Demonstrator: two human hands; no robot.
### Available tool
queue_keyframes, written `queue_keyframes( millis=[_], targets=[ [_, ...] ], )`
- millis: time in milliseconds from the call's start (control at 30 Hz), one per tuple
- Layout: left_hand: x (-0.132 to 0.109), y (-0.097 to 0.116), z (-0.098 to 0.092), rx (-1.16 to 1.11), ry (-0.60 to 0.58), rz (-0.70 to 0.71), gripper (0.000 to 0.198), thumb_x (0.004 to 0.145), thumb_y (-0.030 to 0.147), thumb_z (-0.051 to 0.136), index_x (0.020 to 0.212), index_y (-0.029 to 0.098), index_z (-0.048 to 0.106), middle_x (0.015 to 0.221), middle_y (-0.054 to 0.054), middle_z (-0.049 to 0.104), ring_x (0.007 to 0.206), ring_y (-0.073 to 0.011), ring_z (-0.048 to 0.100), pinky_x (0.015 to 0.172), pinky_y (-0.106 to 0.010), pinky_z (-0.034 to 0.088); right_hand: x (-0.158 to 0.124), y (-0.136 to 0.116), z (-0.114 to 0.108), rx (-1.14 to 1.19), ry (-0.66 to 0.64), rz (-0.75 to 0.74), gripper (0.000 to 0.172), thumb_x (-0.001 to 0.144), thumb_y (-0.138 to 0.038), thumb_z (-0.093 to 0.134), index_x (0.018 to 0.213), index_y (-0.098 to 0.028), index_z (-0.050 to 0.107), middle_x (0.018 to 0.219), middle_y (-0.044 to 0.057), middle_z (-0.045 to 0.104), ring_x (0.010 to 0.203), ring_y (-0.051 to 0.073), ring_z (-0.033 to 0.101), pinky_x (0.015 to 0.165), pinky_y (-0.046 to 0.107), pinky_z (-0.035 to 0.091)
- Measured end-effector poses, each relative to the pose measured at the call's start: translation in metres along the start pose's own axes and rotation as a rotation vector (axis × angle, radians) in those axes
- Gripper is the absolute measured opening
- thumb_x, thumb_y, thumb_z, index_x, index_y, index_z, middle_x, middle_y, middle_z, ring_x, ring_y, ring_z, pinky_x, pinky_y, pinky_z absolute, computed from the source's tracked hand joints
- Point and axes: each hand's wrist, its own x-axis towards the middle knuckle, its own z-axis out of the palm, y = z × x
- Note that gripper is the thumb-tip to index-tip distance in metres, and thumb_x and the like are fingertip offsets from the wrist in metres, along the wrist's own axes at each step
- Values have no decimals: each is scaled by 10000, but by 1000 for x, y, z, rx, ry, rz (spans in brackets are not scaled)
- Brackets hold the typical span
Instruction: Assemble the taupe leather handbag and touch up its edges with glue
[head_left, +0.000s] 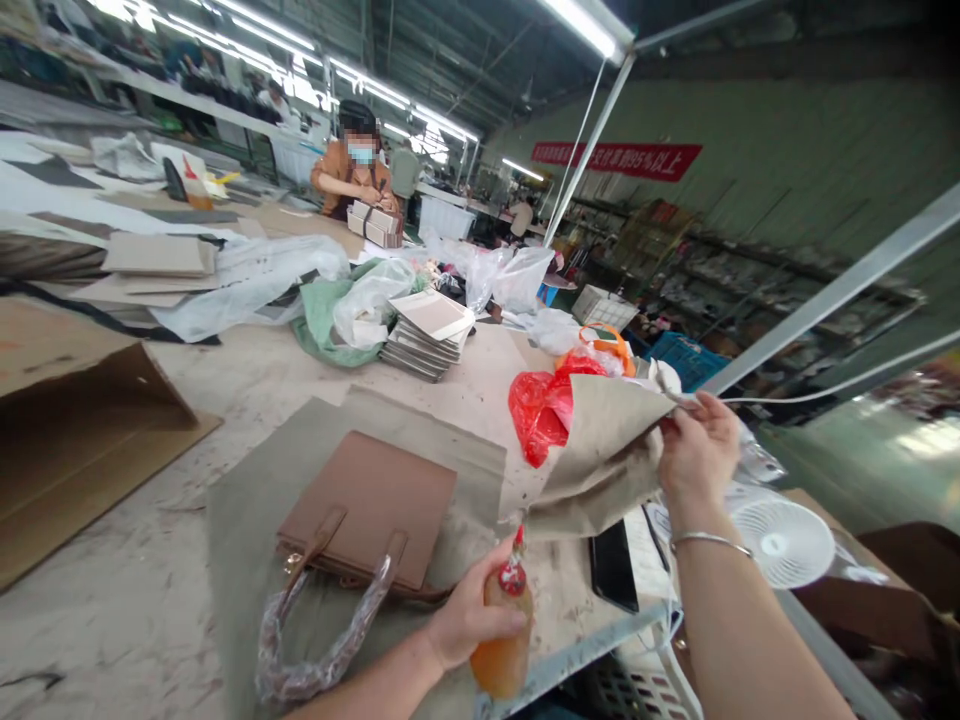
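Observation:
My left hand (476, 612) is wrapped round a squeeze bottle (501, 660) of amber liquid with a red nozzle, upright near the table's front edge. With fingers pinched, my right hand (697, 450) lifts a corner of a grey-beige cloth sheet (615, 425); its near part sags in folds behind the bottle's tip. A brown handbag (375, 500) lies flat left of my left hand, on another grey sheet (247, 510). Clear plastic film wraps its handles (322, 650). The tips of my right fingers are partly hidden by the cloth.
A black phone (613, 568) and a white fan (780, 542) are at the right. Behind stand stacked panels (427, 330) and a red plastic bag (538, 412). An open cardboard box (90, 430) is at left. A masked person (360, 180) works across the table. A metal post (840, 290) slants at right.

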Motion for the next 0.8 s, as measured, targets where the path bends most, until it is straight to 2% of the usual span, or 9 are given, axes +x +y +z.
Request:
queue_keyframes(
  millis=[100,167,267,400,533,600,633,700,800],
  targets=[
    [0,0,-2,6,6,1,1022,559,410,833,1429,191,344,874,-48,618,755,-180,594,719,-293,465,-10,39,1,-292,-191,213,470,570,-137,685,1030,-185,603,897,10,666,810,143,624,718,277,531],
    [1,0,-4,5,17,-16,1046,558,422,832,1442,193,322,870,-46,616,755,-178,591,707,-281,458,-21,61,-1,-277,-261,426,511,550,-160,689,1051,-177,590,926,40,682,784,165,652,664,284,547],
    [2,-2,-7,-12,46,-47,1061,542,379,845,1444,177,325,856,-46,613,733,-161,580,656,-245,435,-30,77,-7,-123,-174,554,588,528,-177,693,1101,-182,566,923,36,692,696,152,669,567,236,544],
    [4,-8,-10,-35,84,-57,1068,517,328,852,1440,167,339,859,-45,616,725,-150,570,642,-230,426,-29,70,-12,27,42,520,595,536,-158,757,1105,-181,584,757,-31,671,572,72,610,505,141,501],
    [5,-12,-10,-66,91,-89,1065,499,302,857,1433,203,354,884,-33,619,752,-151,577,662,-226,438,-23,53,-10,242,-92,612,499,588,-184,773,1059,-163,611,689,-58,617,582,47,586,560,124,514],
    [5,-12,-10,-88,74,-94,1070,501,297,858,1435,193,346,886,-35,621,733,-139,574,654,-221,434,-18,46,-6,285,-153,549,444,626,-252,760,1038,-175,614,688,-57,609,632,64,606,630,163,540],
    [6,-13,-10,-90,69,-89,1069,505,298,859,1435,182,344,883,-38,622,724,-133,571,644,-216,429,-16,43,-3,210,-198,502,420,645,-293,749,1031,-194,615,688,-56,610,658,82,619,662,199,551],
    [6,-15,-9,-82,68,-83,1066,510,299,864,1432,171,344,868,-39,622,708,-123,566,623,-204,417,-12,38,3,-104,-327,420,363,658,-342,740,989,-236,633,676,-48,620,686,134,638,684,284,560],
    [5,-22,-8,-87,83,-82,1074,478,305,892,1411,185,374,811,-14,614,653,-101,556,602,-196,417,-13,31,14,-573,-494,366,245,640,-300,780,854,-241,678,597,-27,602,637,178,610,659,339,540]
  ],
)
